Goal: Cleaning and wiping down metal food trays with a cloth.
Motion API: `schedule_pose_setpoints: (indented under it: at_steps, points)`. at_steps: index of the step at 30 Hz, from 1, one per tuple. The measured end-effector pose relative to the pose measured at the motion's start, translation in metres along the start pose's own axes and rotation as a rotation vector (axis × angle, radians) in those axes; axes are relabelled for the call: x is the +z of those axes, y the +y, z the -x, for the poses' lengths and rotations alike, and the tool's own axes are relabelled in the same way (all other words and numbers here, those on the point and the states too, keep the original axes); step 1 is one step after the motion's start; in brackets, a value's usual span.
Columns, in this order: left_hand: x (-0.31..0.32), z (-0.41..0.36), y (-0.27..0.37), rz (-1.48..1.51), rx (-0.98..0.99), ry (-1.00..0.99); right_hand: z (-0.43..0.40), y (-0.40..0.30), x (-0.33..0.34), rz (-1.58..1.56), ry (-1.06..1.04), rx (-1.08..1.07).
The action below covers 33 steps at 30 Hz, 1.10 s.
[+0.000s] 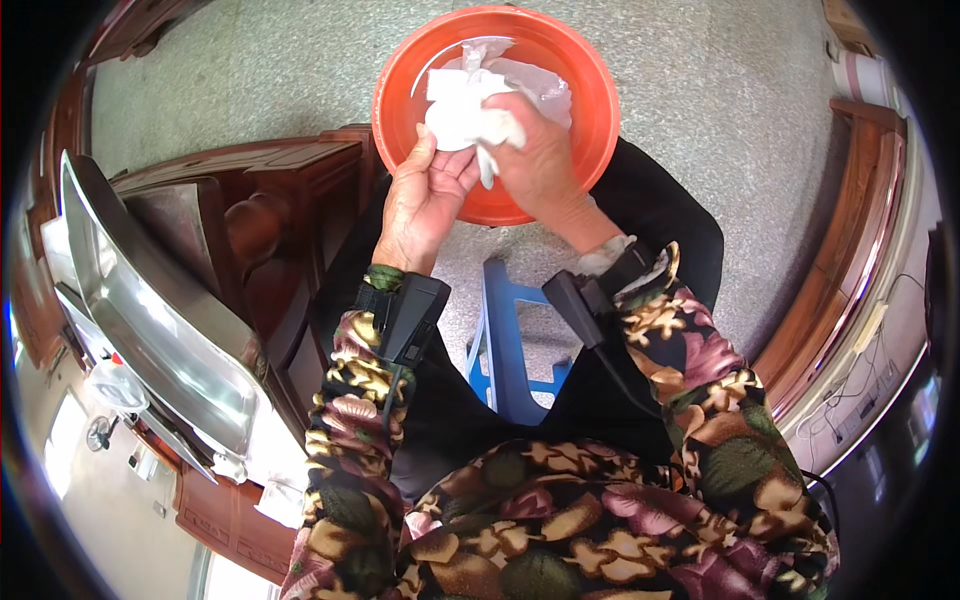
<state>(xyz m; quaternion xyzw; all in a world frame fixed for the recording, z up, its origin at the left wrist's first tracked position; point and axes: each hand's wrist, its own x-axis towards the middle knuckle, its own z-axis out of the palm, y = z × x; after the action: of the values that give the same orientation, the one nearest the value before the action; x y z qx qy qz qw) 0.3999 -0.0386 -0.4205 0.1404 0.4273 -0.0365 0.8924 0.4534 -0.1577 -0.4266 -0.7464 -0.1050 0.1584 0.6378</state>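
An orange plastic basin (596, 142) stands before me, with water and pale translucent material (536, 79) in its bottom. Over it, my left hand (429, 191) is palm up, its thumb and fingers on the lower left edge of a bright white piece, apparently cloth (454, 112). My right hand (536, 161) grips a bunched part of the white material, and a loose end hangs down between the hands. Glare washes out detail, so I cannot tell whether this is one piece or two. The right fingertips are partly hidden by the bunched folds.
A blue plastic stool (510, 352) shows between my knees. To the left are carved dark wooden furniture (300, 180) and a shiny metal tray or basin (161, 322). A long wooden bench (832, 247) runs along the right, with cables (840, 405) by the wall beyond.
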Motion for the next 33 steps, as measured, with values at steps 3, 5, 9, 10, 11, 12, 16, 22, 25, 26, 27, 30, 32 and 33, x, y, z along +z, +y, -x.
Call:
schedule_pose_setpoints:
  at_steps: [3,5,9,10,11,12,16,22,25,26,27,30,32,33]
  points:
    - [-0.004,0.005,-0.003,-0.221,-0.049,-0.071,-0.015,0.014,-0.015,-0.013,0.01,0.326]
    - [-0.002,0.009,-0.006,-0.311,-0.039,-0.067,-0.014,0.017,-0.015,0.024,-0.022,0.262]
    - [-0.011,0.006,-0.005,-0.55,0.11,0.051,-0.001,-0.003,-0.001,0.092,-0.145,-0.081]
    - [-0.011,0.005,-0.005,-0.528,0.123,0.057,0.001,-0.005,0.003,0.16,-0.168,-0.239]
    - [-0.011,0.005,-0.005,-0.506,0.136,0.062,0.001,-0.006,0.005,0.157,-0.168,-0.238]
    - [-0.014,0.006,-0.006,-0.507,0.131,0.064,0.003,-0.006,0.006,0.171,-0.179,-0.249]
    - [-0.013,0.009,-0.012,-0.444,0.083,0.022,0.002,0.002,0.003,0.132,-0.044,-0.166]
    - [-0.007,0.014,-0.009,-0.466,0.057,-0.105,-0.005,0.006,-0.011,0.083,0.002,0.364]
    - [-0.011,0.008,-0.01,-0.472,0.125,-0.019,0.005,-0.005,-0.002,0.088,-0.106,0.02]
    - [-0.012,0.006,-0.01,-0.474,0.174,0.044,0.008,-0.008,0.002,0.07,-0.155,-0.201]
    - [-0.011,0.007,-0.011,-0.475,0.171,0.044,0.012,-0.01,0.006,0.071,-0.154,-0.198]
    - [-0.009,0.007,-0.011,-0.421,0.157,0.088,0.014,-0.012,0.011,0.227,-0.132,-0.219]
    - [-0.012,0.005,-0.01,-0.374,0.133,-0.001,0.01,-0.011,0.01,0.153,-0.078,-0.144]
    - [-0.013,0.007,-0.012,-0.374,0.129,-0.002,0.011,-0.011,0.008,0.083,-0.024,-0.065]
